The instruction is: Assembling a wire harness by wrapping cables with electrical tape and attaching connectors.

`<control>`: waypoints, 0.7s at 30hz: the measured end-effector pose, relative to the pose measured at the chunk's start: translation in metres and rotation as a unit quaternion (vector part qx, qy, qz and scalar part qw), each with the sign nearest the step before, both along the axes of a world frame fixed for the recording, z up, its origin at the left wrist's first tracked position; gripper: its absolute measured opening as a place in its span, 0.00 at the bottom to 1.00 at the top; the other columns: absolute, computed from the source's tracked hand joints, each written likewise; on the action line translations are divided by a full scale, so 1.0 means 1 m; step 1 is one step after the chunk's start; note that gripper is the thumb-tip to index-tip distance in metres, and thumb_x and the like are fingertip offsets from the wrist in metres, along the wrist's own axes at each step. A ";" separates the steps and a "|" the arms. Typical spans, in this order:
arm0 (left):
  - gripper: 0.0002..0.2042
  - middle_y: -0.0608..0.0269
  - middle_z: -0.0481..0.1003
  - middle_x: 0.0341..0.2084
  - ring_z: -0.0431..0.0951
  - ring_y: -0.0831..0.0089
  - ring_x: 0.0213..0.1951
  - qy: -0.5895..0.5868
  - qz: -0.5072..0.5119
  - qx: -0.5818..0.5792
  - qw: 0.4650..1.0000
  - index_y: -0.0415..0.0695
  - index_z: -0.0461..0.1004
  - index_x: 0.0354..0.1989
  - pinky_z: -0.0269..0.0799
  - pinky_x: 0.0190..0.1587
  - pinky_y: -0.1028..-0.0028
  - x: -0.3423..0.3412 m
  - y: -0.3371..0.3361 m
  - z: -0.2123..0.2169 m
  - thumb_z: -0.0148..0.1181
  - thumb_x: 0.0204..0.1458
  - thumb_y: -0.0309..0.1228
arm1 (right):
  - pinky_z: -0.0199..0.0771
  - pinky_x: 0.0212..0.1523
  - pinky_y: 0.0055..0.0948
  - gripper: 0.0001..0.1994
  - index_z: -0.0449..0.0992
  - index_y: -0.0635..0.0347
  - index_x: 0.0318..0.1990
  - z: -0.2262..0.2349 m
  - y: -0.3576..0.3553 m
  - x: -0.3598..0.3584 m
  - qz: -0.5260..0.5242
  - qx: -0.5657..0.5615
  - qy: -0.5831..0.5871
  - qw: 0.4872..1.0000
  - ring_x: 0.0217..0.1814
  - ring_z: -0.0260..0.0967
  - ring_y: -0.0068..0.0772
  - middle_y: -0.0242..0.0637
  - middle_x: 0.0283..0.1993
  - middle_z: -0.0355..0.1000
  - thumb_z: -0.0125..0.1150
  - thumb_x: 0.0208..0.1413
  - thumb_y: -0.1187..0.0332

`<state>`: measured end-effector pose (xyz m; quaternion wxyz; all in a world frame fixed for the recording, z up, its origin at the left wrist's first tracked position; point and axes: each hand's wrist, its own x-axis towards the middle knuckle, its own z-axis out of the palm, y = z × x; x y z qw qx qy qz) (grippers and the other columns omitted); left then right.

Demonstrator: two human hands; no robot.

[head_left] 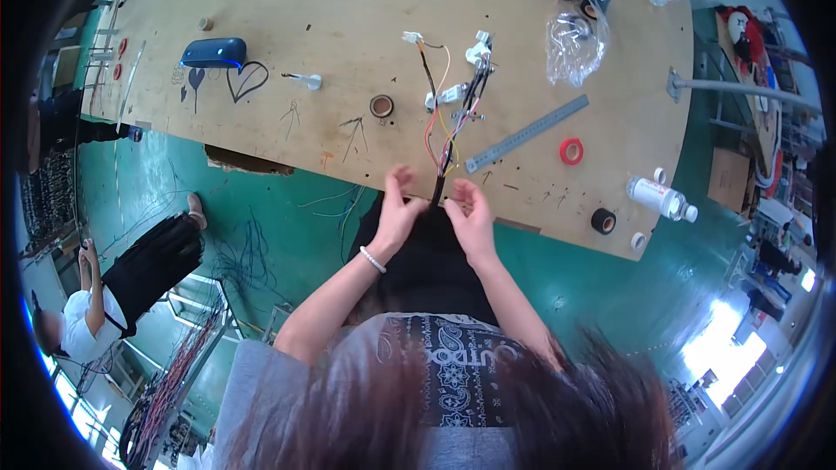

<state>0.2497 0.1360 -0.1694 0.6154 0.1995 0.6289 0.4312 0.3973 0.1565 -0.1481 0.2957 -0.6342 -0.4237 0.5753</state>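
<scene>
A wire harness (445, 157) lies over the table's near edge in front of me. Its lower trunk is wrapped in black, and its red, yellow, pink and black wires fan out to several white connectors (477, 53). To the left of the trunk is my left hand (399, 213), thumb pointing at the black wrapping and the other fingers raised apart from it. My right hand (471, 216) mirrors it on the right side, its thumb close to the trunk and its fingers loosely bent. Whether either thumb touches the harness, I cannot tell.
A steel ruler (527, 134) lies right of the harness, near red tape (571, 151) and black tape (603, 221). A brown-cored roll (381, 106) and a blue speaker (214, 53) are leftward. Bottles (655, 198) stand along the right. Another person (91, 322) is at far left.
</scene>
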 end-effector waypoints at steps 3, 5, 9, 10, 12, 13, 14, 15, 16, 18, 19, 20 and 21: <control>0.37 0.53 0.65 0.54 0.69 0.67 0.54 0.016 -0.135 0.137 0.981 0.42 0.50 0.65 0.69 0.55 0.70 0.019 -0.003 -0.026 0.62 0.46 0.24 | 0.71 0.49 0.30 0.21 0.69 0.67 0.52 -0.026 -0.007 -0.016 -0.017 0.098 -0.066 0.993 0.47 0.71 0.34 0.42 0.45 0.72 0.64 0.55 0.63; 0.22 0.55 0.71 0.45 0.73 0.70 0.42 -0.025 -0.064 0.179 0.981 0.41 0.57 0.58 0.72 0.43 0.72 0.025 0.009 -0.028 0.57 0.57 0.28 | 0.71 0.51 0.34 0.23 0.70 0.68 0.52 -0.029 0.012 -0.023 -0.007 0.073 -0.020 0.997 0.50 0.72 0.38 0.46 0.48 0.73 0.65 0.55 0.60; 0.11 0.53 0.74 0.26 0.76 0.65 0.28 0.128 -0.054 0.156 0.978 0.39 0.64 0.45 0.69 0.30 0.65 0.026 0.003 -0.029 0.49 0.63 0.34 | 0.74 0.44 0.37 0.19 0.75 0.68 0.45 -0.012 0.039 -0.035 -0.030 0.216 -0.166 0.962 0.44 0.76 0.41 0.47 0.38 0.77 0.63 0.56 0.59; 0.12 0.52 0.73 0.23 0.76 0.62 0.26 0.164 -0.068 0.175 0.969 0.39 0.63 0.44 0.68 0.29 0.63 0.035 0.000 -0.025 0.48 0.64 0.36 | 0.74 0.44 0.37 0.19 0.75 0.68 0.45 -0.010 0.044 -0.026 -0.036 0.214 -0.177 0.960 0.44 0.76 0.41 0.47 0.38 0.77 0.63 0.56 0.59; 0.12 0.49 0.73 0.21 0.74 0.56 0.24 0.183 -0.075 0.145 0.969 0.39 0.64 0.42 0.67 0.29 0.61 0.038 -0.003 -0.002 0.46 0.64 0.37 | 0.76 0.38 0.33 0.16 0.75 0.70 0.45 0.004 0.050 -0.019 0.053 0.158 -0.214 0.963 0.37 0.77 0.33 0.44 0.34 0.78 0.58 0.60 0.63; 0.12 0.48 0.73 0.21 0.75 0.55 0.24 0.153 -0.056 0.151 0.975 0.39 0.64 0.41 0.67 0.28 0.60 0.037 -0.002 0.005 0.45 0.63 0.36 | 0.76 0.38 0.33 0.16 0.75 0.70 0.45 0.014 0.047 -0.021 0.053 0.164 -0.211 0.962 0.37 0.77 0.33 0.44 0.34 0.78 0.58 0.60 0.63; 0.11 0.47 0.73 0.21 0.75 0.53 0.25 0.121 -0.037 0.158 0.979 0.39 0.65 0.40 0.67 0.28 0.60 0.037 -0.001 0.011 0.45 0.63 0.36 | 0.76 0.39 0.35 0.16 0.76 0.70 0.46 0.029 0.045 -0.022 0.038 0.147 -0.164 0.975 0.36 0.78 0.36 0.47 0.34 0.78 0.56 0.60 0.63; 0.12 0.47 0.73 0.22 0.76 0.51 0.26 0.103 -0.037 0.167 0.980 0.39 0.66 0.38 0.67 0.30 0.58 0.034 0.001 0.018 0.46 0.62 0.37 | 0.76 0.39 0.38 0.16 0.76 0.69 0.46 0.039 0.043 -0.025 0.023 0.129 -0.116 0.984 0.36 0.78 0.40 0.51 0.35 0.78 0.54 0.61 0.63; 0.12 0.47 0.73 0.22 0.76 0.51 0.26 0.105 -0.035 0.173 0.979 0.39 0.66 0.38 0.67 0.30 0.58 0.030 0.001 0.023 0.46 0.62 0.37 | 0.76 0.39 0.38 0.16 0.76 0.69 0.46 0.045 0.038 -0.030 0.023 0.136 -0.115 0.984 0.36 0.78 0.40 0.51 0.35 0.78 0.54 0.61 0.63; 0.12 0.48 0.74 0.22 0.76 0.51 0.27 0.151 -0.067 0.175 0.971 0.39 0.66 0.38 0.68 0.31 0.58 0.027 0.002 0.030 0.47 0.60 0.38 | 0.76 0.40 0.42 0.16 0.75 0.70 0.47 0.061 0.026 -0.041 0.013 0.203 -0.338 0.919 0.38 0.78 0.49 0.56 0.35 0.77 0.49 0.62 0.65; 0.13 0.47 0.75 0.23 0.77 0.49 0.29 0.132 -0.066 0.154 0.977 0.40 0.67 0.38 0.69 0.33 0.57 0.023 -0.001 0.021 0.50 0.58 0.38 | 0.74 0.38 0.52 0.15 0.75 0.70 0.41 0.069 0.016 -0.053 0.038 0.226 -0.341 0.912 0.37 0.75 0.60 0.56 0.31 0.76 0.45 0.63 0.66; 0.13 0.47 0.75 0.23 0.77 0.49 0.29 0.132 -0.066 0.160 0.976 0.40 0.67 0.38 0.69 0.33 0.57 0.022 -0.007 0.011 0.50 0.58 0.38 | 0.74 0.38 0.52 0.15 0.75 0.70 0.41 0.073 0.007 -0.063 0.036 0.232 -0.342 0.910 0.37 0.75 0.60 0.56 0.31 0.76 0.45 0.63 0.66; 0.13 0.46 0.76 0.24 0.77 0.48 0.30 0.157 -0.068 0.200 0.965 0.41 0.67 0.39 0.69 0.33 0.57 0.020 -0.015 0.000 0.51 0.57 0.39 | 0.74 0.38 0.52 0.15 0.75 0.70 0.41 0.072 0.000 -0.074 0.029 0.204 -0.369 0.906 0.37 0.75 0.60 0.56 0.31 0.75 0.46 0.63 0.65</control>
